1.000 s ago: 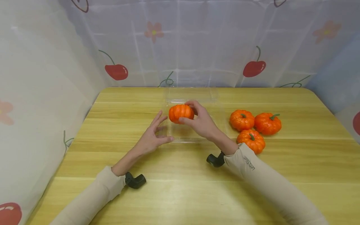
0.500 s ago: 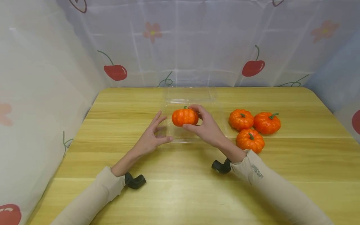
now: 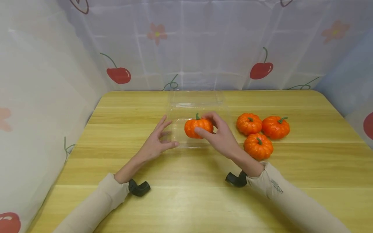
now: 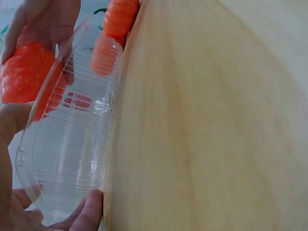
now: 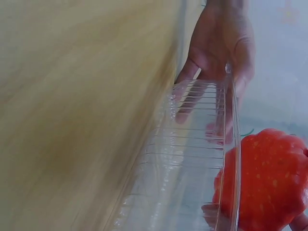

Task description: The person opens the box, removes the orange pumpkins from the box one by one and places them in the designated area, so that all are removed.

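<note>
My right hand (image 3: 223, 137) grips a small orange pumpkin (image 3: 190, 130) with a green stem, thumb on its near side and fingers behind. It is held over a clear plastic clamshell box (image 3: 180, 124), whose lid (image 3: 196, 97) lies folded back. In the right wrist view the pumpkin (image 5: 269, 180) shows above the box rim. My left hand (image 3: 154, 144) rests at the box's left front corner, fingers fairly straight and spread. The left wrist view shows its thumb by the rim and fingertips (image 4: 91, 209) low against the box wall (image 4: 72, 154).
Three more pumpkins stand grouped to the right: one at the back left (image 3: 249, 124), one at the back right (image 3: 276, 127), one nearer (image 3: 258, 146). The wooden table (image 3: 186, 200) ends at a cherry-patterned curtain (image 3: 204, 42). Each wrist wears a black mount (image 3: 140, 188).
My right hand has brought the pumpkin right and toward me over the box, turning it so its stem points up. My left hand has stayed at the box corner.
</note>
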`<state>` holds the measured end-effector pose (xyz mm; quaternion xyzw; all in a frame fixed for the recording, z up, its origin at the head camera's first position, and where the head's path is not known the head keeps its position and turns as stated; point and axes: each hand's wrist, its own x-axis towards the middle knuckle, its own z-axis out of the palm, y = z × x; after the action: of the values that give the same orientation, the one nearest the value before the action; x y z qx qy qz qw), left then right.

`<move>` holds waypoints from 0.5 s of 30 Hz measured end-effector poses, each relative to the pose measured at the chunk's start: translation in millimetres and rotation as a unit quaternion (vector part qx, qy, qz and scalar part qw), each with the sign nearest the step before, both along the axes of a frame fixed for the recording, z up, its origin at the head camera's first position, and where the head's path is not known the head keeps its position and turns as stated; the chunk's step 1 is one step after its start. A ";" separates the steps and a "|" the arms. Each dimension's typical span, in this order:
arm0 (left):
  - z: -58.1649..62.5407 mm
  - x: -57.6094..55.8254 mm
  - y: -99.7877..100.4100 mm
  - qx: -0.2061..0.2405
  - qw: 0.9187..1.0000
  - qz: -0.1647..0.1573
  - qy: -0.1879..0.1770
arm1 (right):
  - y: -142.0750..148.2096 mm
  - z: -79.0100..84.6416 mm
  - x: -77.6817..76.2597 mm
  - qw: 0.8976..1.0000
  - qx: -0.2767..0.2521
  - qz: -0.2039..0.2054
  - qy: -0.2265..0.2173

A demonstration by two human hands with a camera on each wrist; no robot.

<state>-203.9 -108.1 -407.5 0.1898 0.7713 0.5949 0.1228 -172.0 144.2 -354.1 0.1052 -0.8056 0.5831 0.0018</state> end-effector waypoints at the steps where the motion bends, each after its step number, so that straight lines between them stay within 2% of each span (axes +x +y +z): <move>1: -0.1 -0.2 0.0 0.000 1.000 0.000 0.001 | 1.3 0.9 2.2 1.000 -0.001 -0.002 0.000; 15: -2.1 -0.6 -1.3 0.001 1.000 -0.005 0.008 | 23.1 3.9 27.6 1.000 -0.028 -0.010 0.001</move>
<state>-204.5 -109.4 -409.6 0.1987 0.7708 0.5933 0.1198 -144.4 167.3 -350.3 0.0976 -0.7901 0.6050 0.0119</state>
